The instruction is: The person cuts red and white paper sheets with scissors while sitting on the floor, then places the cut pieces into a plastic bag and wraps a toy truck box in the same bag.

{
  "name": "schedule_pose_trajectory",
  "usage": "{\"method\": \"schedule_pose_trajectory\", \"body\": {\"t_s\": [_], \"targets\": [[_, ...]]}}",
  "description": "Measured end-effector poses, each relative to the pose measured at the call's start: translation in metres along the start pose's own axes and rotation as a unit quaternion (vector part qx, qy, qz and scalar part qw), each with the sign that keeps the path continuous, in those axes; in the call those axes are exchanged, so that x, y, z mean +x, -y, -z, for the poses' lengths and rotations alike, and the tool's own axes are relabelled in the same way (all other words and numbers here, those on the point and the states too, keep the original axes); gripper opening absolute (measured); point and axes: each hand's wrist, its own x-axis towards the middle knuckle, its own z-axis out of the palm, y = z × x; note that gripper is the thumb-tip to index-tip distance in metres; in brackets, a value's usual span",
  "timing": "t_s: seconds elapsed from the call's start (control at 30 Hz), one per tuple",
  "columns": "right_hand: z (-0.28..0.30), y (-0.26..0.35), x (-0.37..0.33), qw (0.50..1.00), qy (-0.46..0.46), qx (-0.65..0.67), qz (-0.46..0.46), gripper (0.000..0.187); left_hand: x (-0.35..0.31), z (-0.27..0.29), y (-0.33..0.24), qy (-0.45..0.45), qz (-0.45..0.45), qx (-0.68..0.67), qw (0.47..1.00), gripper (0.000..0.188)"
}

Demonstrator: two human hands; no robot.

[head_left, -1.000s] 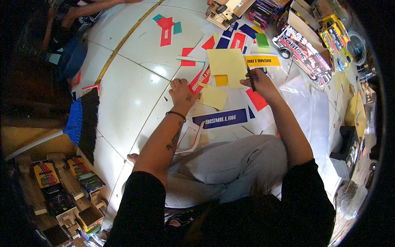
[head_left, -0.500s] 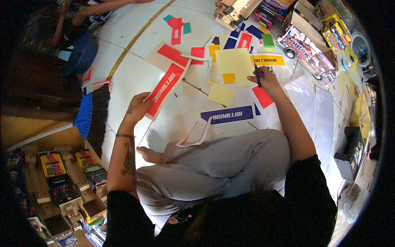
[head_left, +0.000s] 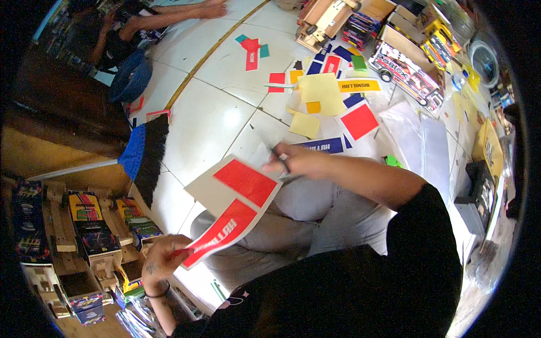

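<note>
My left hand (head_left: 162,258) pinches the lower left end of a red sticker sheet (head_left: 245,183) with pale backing. The sheet hangs over my crossed legs. A narrow red strip (head_left: 222,234) with white lettering runs along its near side, and a plain red block lies beyond it. My right hand (head_left: 301,161) is closed on dark-handled scissors (head_left: 286,162) by the sheet's upper right edge. Motion blurs this hand and the blades, so I cannot tell whether they touch the sheet. Just behind the right hand, a blue lettered strip (head_left: 329,146) lies on the floor, partly covered.
Yellow sheets (head_left: 321,90), a red square (head_left: 359,122) and other cut stickers lie on the white tiles. A toy truck (head_left: 407,74) and boxes stand at the far right. A broom (head_left: 147,158) and wooden truck bodies (head_left: 93,219) are at left. Another person's legs (head_left: 186,12) show far left.
My left hand has drawn the red sheet down toward my lap. My right hand has swung left and nearer with the scissors, from beside the yellow sheets to the red sheet's edge.
</note>
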Motion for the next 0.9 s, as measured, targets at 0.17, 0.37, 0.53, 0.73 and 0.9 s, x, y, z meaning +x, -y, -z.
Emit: {"method": "schedule_pose_trajectory", "body": {"t_s": [0.17,0.37,0.53,0.73,0.9], "targets": [[-0.055,-0.003,0.0,0.971,0.104,0.213,-0.033,0.045,-0.049,0.003,-0.012,-0.043,0.055,0.004,0.998,0.016],[-0.048,0.034,-0.026,0.944,-0.088,0.285,0.138,0.042,-0.073,0.014,0.027,-0.233,0.094,-0.246,0.936,0.039],[-0.038,0.072,-0.042,0.913,-0.207,0.201,0.289,0.044,-0.011,-0.017,0.029,-0.419,-0.319,-0.69,0.498,0.1],[0.0,0.06,-0.01,0.955,-0.144,0.096,0.24,0.049,0.11,-0.091,0.018,-0.293,-0.098,-0.648,0.696,0.066],[0.023,0.024,0.012,0.937,-0.3,-0.003,0.178,0.054,0.181,-0.078,0.005,-0.365,0.205,-0.261,0.87,0.056]]}}
